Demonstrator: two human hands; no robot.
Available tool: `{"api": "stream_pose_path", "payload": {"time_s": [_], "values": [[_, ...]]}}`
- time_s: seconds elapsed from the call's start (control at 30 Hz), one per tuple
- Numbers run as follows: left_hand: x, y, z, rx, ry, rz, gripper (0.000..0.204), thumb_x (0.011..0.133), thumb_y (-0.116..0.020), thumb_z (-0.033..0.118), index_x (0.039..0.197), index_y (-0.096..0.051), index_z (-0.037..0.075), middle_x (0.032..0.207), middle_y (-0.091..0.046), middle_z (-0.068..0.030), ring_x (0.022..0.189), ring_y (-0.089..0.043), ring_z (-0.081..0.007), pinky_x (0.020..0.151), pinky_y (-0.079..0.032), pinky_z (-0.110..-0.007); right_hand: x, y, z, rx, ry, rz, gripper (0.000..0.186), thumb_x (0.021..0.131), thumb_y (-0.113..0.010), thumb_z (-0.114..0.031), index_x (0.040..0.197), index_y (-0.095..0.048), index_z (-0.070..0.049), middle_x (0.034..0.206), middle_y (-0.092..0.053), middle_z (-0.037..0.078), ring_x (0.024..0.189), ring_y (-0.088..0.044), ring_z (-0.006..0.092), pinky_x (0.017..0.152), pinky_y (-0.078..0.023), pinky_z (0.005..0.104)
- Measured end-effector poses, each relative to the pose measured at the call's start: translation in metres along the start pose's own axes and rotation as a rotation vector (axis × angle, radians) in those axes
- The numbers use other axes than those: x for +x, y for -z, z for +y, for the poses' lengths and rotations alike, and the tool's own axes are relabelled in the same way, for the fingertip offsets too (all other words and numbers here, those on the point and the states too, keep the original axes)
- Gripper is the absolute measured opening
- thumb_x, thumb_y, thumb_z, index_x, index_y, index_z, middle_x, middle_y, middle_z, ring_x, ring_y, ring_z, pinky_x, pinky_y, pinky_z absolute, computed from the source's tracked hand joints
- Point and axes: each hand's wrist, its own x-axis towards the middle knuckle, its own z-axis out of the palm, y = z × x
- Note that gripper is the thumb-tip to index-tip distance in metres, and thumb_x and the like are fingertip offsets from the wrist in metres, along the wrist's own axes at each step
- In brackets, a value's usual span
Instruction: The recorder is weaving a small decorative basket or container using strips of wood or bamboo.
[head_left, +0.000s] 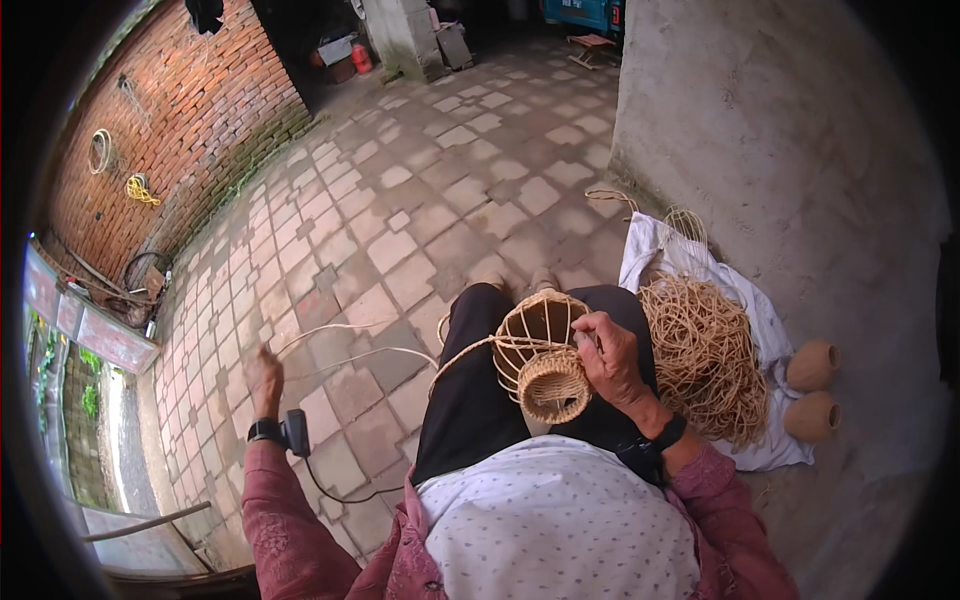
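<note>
A partly woven straw basket [555,390], with open ribs and a tight round woven end toward me, rests on my lap between my dark-trousered thighs. My right hand [610,355] is closed on its ribs at the right side, fingertips near the upper opening. A pale twisted cord [455,358] runs left from the basket in loose loops. Out at the left, my left hand [266,375] is raised over the paving with fingers closed round the cord. Both wrists carry black bands, the left with a device and cable.
A white sack [636,247] with a heap of tangled cord [700,350] lies at my right beside two tan pots [812,365], along a grey wall [760,120]. Paving [420,200] stretches ahead. A brick wall [180,100], metal panels and coiled hoses are at left; a folding stool [590,50] stands far back.
</note>
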Motion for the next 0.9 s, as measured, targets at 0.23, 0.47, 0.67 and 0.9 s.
{"api": "stream_pose_path", "payload": {"time_s": [0.23,0.47,0.67,0.9], "values": [[-0.078,0.067,0.141,-1.049,-0.001,-0.612,0.022,0.089,-0.065,0.020,0.104,-0.070,0.003,0.074,-0.063,-0.0005,0.060,-0.055,-0.0100,0.052,-0.044,-0.024,0.042,0.010,-0.007,-0.084,0.046,-0.126,0.011,0.082,-0.062,-0.002,0.092,-0.062,-0.005,0.078,-0.063,0.009,0.068,-0.064,0.0256,0.061,-0.050,0.0342],[-0.155,0.141,0.295,-1.948,0.268,-1.401,0.029,0.094,-0.063,0.024,0.117,-0.059,0.006,0.080,-0.062,-0.0002,0.056,-0.051,-0.0047,0.046,-0.040,-0.020,0.046,-0.014,0.010,-0.077,0.133,-0.248,0.010,0.083,-0.063,-0.010,0.092,-0.065,-0.006,0.082,-0.066,0.013,0.070,-0.063,0.0315,0.064,-0.048,0.0366],[-0.154,0.123,0.327,-2.018,0.359,-1.299,0.016,0.095,-0.062,0.022,0.103,-0.061,0.008,0.072,-0.063,0.0006,0.052,-0.051,-0.0055,0.046,-0.045,-0.020,0.042,-0.017,0.001,-0.127,0.170,-0.183,0.006,0.082,-0.062,-0.012,0.087,-0.065,-0.009,0.079,-0.066,0.009,0.070,-0.063,0.0301,0.064,-0.048,0.0398],[-0.140,0.131,0.345,-1.215,-0.473,-0.679,0.015,0.089,-0.068,0.020,0.090,-0.069,0.005,0.073,-0.066,-0.0022,0.062,-0.062,-0.0121,0.058,-0.051,-0.028,0.025,-0.018,-0.003,-0.192,0.125,-0.067,0.007,0.080,-0.064,-0.010,0.087,-0.065,-0.008,0.072,-0.064,0.010,0.067,-0.063,0.0300,0.063,-0.048,0.0402]]}}
